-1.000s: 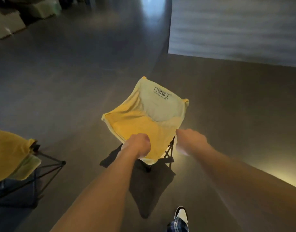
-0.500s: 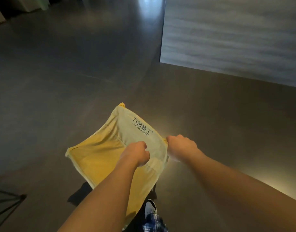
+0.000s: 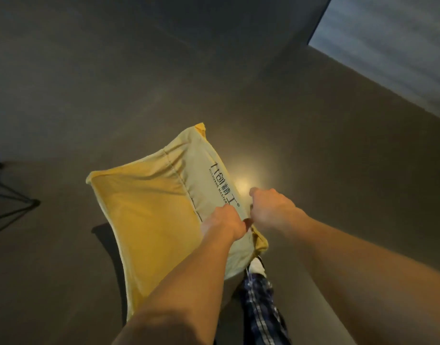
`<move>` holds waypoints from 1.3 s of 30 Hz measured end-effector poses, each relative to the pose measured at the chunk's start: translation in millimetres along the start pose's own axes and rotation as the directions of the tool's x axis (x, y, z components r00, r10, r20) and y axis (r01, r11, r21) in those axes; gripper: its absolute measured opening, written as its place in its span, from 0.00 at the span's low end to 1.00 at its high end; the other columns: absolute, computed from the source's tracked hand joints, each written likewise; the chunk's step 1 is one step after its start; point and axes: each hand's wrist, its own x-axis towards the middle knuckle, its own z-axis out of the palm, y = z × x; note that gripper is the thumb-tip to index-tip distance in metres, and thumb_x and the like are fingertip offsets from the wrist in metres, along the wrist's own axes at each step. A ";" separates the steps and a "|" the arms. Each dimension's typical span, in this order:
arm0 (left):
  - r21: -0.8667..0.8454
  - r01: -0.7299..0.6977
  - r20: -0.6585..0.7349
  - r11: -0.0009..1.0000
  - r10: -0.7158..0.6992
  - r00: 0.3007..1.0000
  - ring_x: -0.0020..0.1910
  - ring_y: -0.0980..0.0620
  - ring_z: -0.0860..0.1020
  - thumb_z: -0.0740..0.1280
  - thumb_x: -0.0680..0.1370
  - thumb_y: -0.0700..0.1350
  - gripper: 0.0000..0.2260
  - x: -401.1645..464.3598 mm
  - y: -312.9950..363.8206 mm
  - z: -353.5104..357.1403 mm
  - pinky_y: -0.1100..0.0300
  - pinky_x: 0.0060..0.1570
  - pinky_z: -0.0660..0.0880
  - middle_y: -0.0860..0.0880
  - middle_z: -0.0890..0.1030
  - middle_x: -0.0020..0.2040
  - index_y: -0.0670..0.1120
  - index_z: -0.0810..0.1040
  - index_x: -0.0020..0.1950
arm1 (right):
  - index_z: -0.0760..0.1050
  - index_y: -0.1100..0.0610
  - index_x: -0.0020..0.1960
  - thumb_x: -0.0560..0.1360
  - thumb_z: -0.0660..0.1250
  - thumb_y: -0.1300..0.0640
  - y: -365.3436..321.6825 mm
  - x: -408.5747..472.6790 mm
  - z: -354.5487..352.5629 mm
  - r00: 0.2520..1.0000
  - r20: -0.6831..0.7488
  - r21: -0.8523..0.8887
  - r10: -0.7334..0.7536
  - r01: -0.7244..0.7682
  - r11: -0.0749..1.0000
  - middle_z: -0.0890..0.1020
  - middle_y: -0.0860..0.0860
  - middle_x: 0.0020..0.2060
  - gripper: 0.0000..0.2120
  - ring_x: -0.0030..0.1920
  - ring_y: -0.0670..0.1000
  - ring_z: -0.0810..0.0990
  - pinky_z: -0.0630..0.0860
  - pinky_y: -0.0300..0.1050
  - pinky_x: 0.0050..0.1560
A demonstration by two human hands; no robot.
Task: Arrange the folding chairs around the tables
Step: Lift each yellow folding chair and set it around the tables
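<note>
The left hand (image 3: 224,224) is curled into a fist on the near upper edge of the yellow folding chair (image 3: 149,210), its fingers tucked over the fabric so that it is clamped on the pale back panel. The right hand (image 3: 271,210) sits just beside it, at about three o'clock from the left, knuckles up and fingers folded down over the same edge of the cloth; it too appears closed on the chair, though the fingertips themselves are hidden behind the fabric. Both forearms run in from the bottom of the view, the left from six o'clock, the right from four o'clock.

The chair is held up and tilted, its seat cloth spreading away from the hands toward nine and ten o'clock, with one yellow corner pointing up at twelve o'clock. Dark printed lettering (image 3: 222,185) runs along the pale panel just above the left hand (characters with a line of small Latin capitals beside them). The chair's legs cannot be seen under the cloth.

Below the hands, at five o'clock, a leg in blue checked trousers (image 3: 260,305) and a white shoe (image 3: 258,266) show against the dark floor (image 3: 114,83). A bright glare spot lies on the floor just past the right hand. At nine o'clock, well apart from the chair, a thin black metal frame (image 3: 12,207) stands at the edge of the view. At one o'clock a pale grey wall (image 3: 393,46) meets the floor.
</note>
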 end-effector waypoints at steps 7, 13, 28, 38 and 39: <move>-0.204 0.208 0.083 0.957 -0.195 0.977 0.44 0.45 0.79 0.62 0.74 0.64 0.23 36.0 31.9 59.6 0.55 0.40 0.74 0.48 0.77 0.41 0.47 0.79 0.56 | 0.63 0.45 0.76 0.83 0.52 0.54 15.9 77.7 25.4 0.920 0.232 -0.067 -0.316 0.339 0.938 0.74 0.56 0.68 0.21 0.56 0.57 0.78 0.76 0.49 0.59; -0.396 0.316 0.053 0.862 -0.323 0.945 0.48 0.43 0.81 0.60 0.79 0.44 0.10 43.2 36.5 101.2 0.53 0.46 0.78 0.47 0.77 0.41 0.44 0.79 0.54 | 0.60 0.51 0.78 0.80 0.54 0.61 14.2 104.9 41.3 0.849 0.431 -0.270 -0.305 0.444 0.854 0.68 0.55 0.73 0.26 0.67 0.58 0.71 0.71 0.48 0.65; -0.468 0.570 -0.081 0.675 -0.675 0.733 0.52 0.43 0.81 0.63 0.78 0.38 0.11 -137.1 -97.1 249.8 0.56 0.39 0.72 0.46 0.81 0.52 0.47 0.80 0.57 | 0.71 0.49 0.65 0.73 0.61 0.61 -22.9 -65.3 206.5 0.498 0.645 -0.608 -0.580 0.794 0.005 0.78 0.54 0.57 0.21 0.63 0.59 0.70 0.55 0.64 0.67; -0.640 0.747 0.285 0.179 -0.848 0.448 0.56 0.44 0.80 0.60 0.78 0.38 0.14 -282.0 -55.8 485.1 0.57 0.43 0.72 0.48 0.81 0.56 0.47 0.81 0.57 | 0.71 0.53 0.63 0.77 0.56 0.54 40.8 -202.8 332.0 0.257 0.807 -0.487 -0.532 0.799 -0.352 0.75 0.58 0.58 0.16 0.58 0.61 0.73 0.72 0.55 0.58; -0.640 0.758 0.339 0.124 -0.840 0.424 0.56 0.43 0.80 0.59 0.78 0.36 0.15 -290.1 -44.2 501.9 0.55 0.44 0.73 0.47 0.81 0.57 0.47 0.81 0.58 | 0.71 0.54 0.65 0.78 0.54 0.52 42.4 -208.2 338.0 0.299 0.799 -0.536 -0.522 0.747 -0.393 0.73 0.59 0.61 0.18 0.62 0.62 0.71 0.68 0.57 0.60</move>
